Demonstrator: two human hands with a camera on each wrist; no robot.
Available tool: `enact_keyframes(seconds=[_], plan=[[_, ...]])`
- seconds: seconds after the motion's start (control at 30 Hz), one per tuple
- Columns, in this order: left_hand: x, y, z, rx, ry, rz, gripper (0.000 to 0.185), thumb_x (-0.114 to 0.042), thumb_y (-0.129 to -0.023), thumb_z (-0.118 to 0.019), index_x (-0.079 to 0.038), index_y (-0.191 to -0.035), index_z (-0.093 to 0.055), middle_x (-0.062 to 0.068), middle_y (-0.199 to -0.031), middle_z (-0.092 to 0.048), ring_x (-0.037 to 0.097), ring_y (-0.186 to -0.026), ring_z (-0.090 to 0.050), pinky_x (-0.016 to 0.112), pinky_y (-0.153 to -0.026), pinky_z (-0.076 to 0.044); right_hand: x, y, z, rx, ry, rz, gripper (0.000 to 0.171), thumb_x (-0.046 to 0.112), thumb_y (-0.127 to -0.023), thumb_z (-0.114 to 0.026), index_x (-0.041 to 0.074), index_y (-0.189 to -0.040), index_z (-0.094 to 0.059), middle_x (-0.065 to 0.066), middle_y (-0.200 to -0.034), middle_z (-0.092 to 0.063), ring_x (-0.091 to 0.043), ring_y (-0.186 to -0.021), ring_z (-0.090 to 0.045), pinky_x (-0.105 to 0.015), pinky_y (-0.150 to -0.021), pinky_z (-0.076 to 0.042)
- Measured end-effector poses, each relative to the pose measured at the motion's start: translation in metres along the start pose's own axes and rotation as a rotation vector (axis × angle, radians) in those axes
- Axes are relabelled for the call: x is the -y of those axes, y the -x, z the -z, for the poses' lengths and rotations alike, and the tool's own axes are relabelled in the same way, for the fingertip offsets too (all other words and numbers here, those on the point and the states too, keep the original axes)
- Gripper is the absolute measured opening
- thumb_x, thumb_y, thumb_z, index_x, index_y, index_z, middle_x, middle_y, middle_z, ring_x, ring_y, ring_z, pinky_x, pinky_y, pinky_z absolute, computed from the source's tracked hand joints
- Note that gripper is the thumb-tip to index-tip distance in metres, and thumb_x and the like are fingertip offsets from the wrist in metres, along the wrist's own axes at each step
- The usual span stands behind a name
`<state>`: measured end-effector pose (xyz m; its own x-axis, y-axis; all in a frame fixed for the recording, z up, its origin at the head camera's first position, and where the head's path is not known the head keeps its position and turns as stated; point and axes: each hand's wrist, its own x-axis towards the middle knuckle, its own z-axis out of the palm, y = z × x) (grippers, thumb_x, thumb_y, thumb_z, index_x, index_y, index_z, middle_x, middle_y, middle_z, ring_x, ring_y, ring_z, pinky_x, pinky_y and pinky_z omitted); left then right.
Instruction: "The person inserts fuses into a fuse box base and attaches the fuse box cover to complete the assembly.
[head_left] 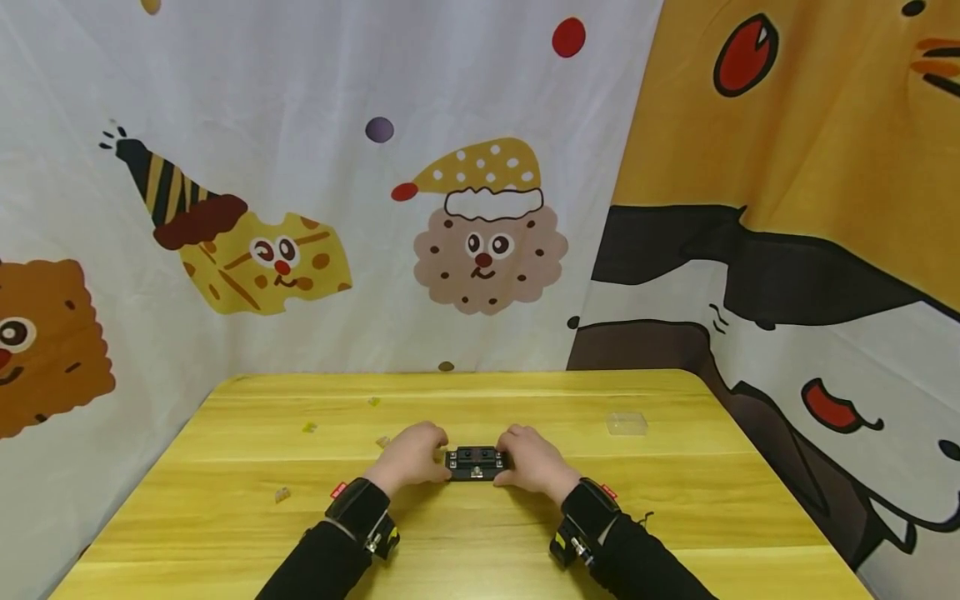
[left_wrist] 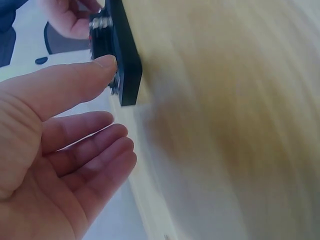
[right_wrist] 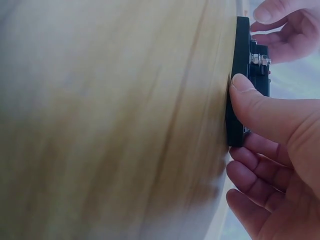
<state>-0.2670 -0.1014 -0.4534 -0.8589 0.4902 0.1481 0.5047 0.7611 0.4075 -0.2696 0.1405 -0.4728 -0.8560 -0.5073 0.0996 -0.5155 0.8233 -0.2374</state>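
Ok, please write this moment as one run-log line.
right hand: grips black screw-terminal block at right end | left hand: open, at left end

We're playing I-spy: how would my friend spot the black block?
Find the yellow wood-grain table. Between the person's left grip and right grip is the black rectangular block. Unlike the clear rectangular piece farther right, it has silver metal bolts.

Bright and even in the head view, with soft shadows on the bench (head_left: 465, 554) near the hands (head_left: 411, 458) (head_left: 534, 465). Hazy and bluish in both wrist views, with pale sheen and blur across the bench; dimmer in the right.
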Motion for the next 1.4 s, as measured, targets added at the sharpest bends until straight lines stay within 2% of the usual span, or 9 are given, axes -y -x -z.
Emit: enact_keyframes(seconds=[0.17,0.43,0.67,0.8,1.1,1.4], plan=[[0.009,0.004,0.005,-0.047,0.012,0.044,0.038,-0.015,-0.073,-0.086,0.005,-0.102,-0.069,0.015,-0.097,-0.066,0.034,-0.093,-0.064,0.048,-0.084,-0.051,0.001,-0.001,0.001,-0.001,0.004,-0.004,0.046,0.035,-0.077,-0.085,0.006,-0.107,-0.067,-0.005,-0.104,-0.059,-0.027,-0.098,-0.057,-0.040,-0.088,-0.049],[0.028,0.011,0.021,-0.098,0.025,0.189,0.032,-0.014,-0.078,-0.082,0.003,-0.103,-0.070,0.013,-0.098,-0.068,0.030,-0.091,-0.064,0.047,-0.083,-0.051,0.002,0.001,0.001,0.003,0.019,-0.013,0.045,0.037,-0.078,-0.084,0.008,-0.108,-0.067,-0.005,-0.104,-0.059,-0.027,-0.100,-0.056,-0.041,-0.088,-0.049],[0.051,0.020,0.040,-0.149,0.020,0.235,0.025,-0.011,-0.081,-0.079,0.004,-0.098,-0.069,0.013,-0.087,-0.064,0.024,-0.077,-0.057,0.044,-0.074,-0.048,0.003,0.003,0.003,-0.004,0.023,-0.004,0.045,0.037,-0.079,-0.084,0.008,-0.109,-0.067,-0.005,-0.105,-0.059,-0.027,-0.101,-0.056,-0.041,-0.089,-0.049],[0.066,0.024,0.047,-0.154,0.026,0.261,0.024,-0.010,-0.083,-0.077,0.006,-0.099,-0.068,0.013,-0.087,-0.063,0.024,-0.075,-0.055,0.045,-0.073,-0.048,0.004,0.003,0.003,-0.002,0.019,-0.010,0.045,0.036,-0.078,-0.084,0.007,-0.109,-0.067,-0.005,-0.105,-0.059,-0.027,-0.101,-0.056,-0.041,-0.089,-0.049],[0.097,0.032,0.068,-0.127,0.003,0.347,0.031,-0.012,-0.085,-0.074,0.010,-0.107,-0.067,0.020,-0.097,-0.066,0.035,-0.087,-0.062,0.050,-0.078,-0.050,0.004,0.003,0.003,-0.013,0.036,-0.015,0.045,0.036,-0.078,-0.084,0.007,-0.108,-0.067,-0.005,-0.104,-0.059,-0.027,-0.100,-0.057,-0.039,-0.088,-0.050],[0.125,0.045,0.084,-0.160,-0.006,0.419,0.032,-0.013,-0.086,-0.071,0.011,-0.107,-0.066,0.029,-0.104,-0.065,0.041,-0.088,-0.063,0.055,-0.080,-0.050,0.004,0.004,0.003,-0.018,0.044,-0.001,0.045,0.037,-0.079,-0.084,0.007,-0.108,-0.068,-0.006,-0.104,-0.059,-0.027,-0.099,-0.057,-0.039,-0.087,-0.050]])
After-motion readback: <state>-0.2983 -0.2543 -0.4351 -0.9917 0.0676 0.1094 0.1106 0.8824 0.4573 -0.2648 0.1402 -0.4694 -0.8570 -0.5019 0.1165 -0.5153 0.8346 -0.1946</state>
